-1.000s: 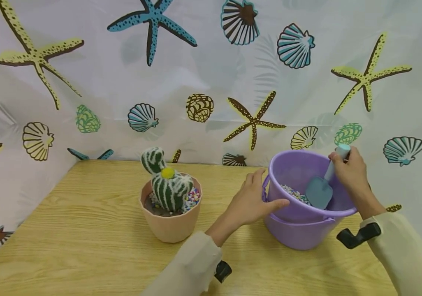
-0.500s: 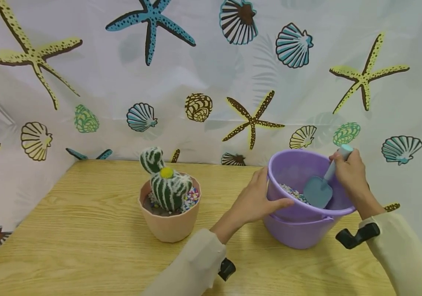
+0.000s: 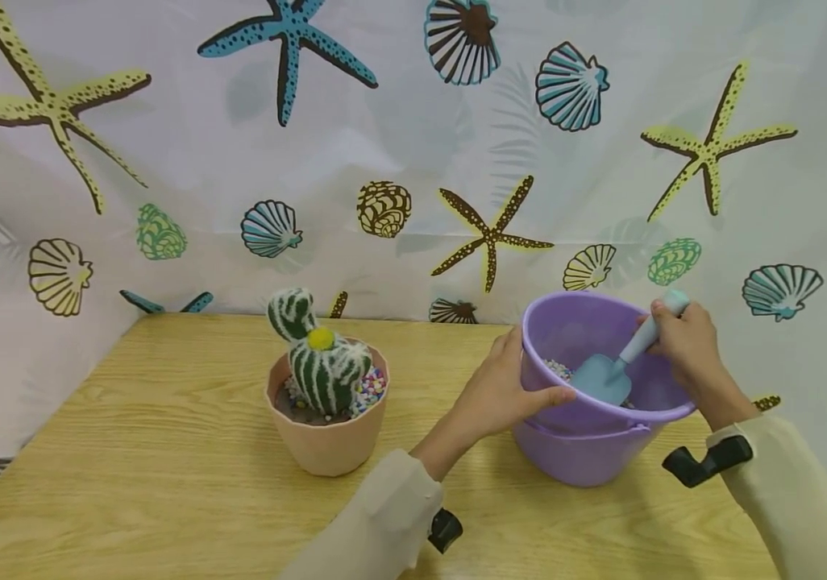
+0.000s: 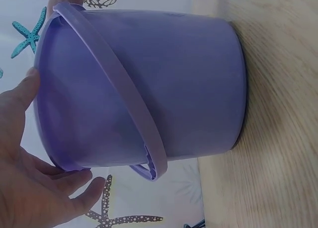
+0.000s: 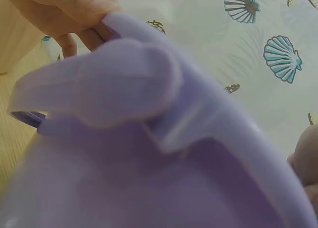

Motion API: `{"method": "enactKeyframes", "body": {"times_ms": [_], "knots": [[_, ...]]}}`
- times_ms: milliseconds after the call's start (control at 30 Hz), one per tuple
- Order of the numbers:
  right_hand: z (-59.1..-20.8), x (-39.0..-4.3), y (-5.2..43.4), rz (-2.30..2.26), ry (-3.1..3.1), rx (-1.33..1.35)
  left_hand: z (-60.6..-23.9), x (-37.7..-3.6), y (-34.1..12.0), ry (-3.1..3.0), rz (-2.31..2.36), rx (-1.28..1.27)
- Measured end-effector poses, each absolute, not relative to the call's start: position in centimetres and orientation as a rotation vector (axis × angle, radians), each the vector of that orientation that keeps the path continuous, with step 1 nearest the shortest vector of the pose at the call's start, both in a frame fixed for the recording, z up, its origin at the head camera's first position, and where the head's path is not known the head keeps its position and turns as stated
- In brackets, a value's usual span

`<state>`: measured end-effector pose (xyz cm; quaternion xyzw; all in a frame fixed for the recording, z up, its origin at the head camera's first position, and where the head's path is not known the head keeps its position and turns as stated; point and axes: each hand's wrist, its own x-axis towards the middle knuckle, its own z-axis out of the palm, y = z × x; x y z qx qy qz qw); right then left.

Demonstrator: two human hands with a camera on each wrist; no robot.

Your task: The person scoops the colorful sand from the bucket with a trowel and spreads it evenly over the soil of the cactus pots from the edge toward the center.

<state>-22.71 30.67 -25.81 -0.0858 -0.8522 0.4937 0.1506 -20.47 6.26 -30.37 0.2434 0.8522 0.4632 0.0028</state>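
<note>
A purple bucket [image 3: 588, 455] stands on the wooden table [image 3: 167, 483] at the right, with small pale pebbles [image 3: 557, 370] in its bottom. My left hand [image 3: 504, 391] grips the bucket's left wall, thumb along the front rim and fingers round the far side. In the left wrist view the bucket [image 4: 174, 89] fills the frame, its bail handle [image 4: 129, 114] hanging down beside my left hand [image 4: 30, 188]. My right hand [image 3: 682, 342] grips the handle of a light blue scoop [image 3: 598, 379], whose blade reaches down into the pebbles. The right wrist view shows only the bucket's rim [image 5: 124, 153], blurred.
A peach pot [image 3: 326, 443] holding a green-and-white cactus [image 3: 322, 370] with a yellow top, dark soil and coloured pebbles stands left of the bucket. A curtain with starfish and shells [image 3: 384, 161] hangs behind the table and along its left side.
My left hand has moved right from beside the bucket and closed on its wall. The scoop has tipped flatter, its blade sliding left into the pebbles.
</note>
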Motion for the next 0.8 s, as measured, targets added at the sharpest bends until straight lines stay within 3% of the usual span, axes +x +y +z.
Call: {"method": "enactKeyframes", "body": {"times_ms": [800], "knots": [[-25.6, -22.5, 32.1, 2.437, -1.921, -0.072, -30.5, -20.4, 6.5, 2.682, 1.416, 0.757]]}}
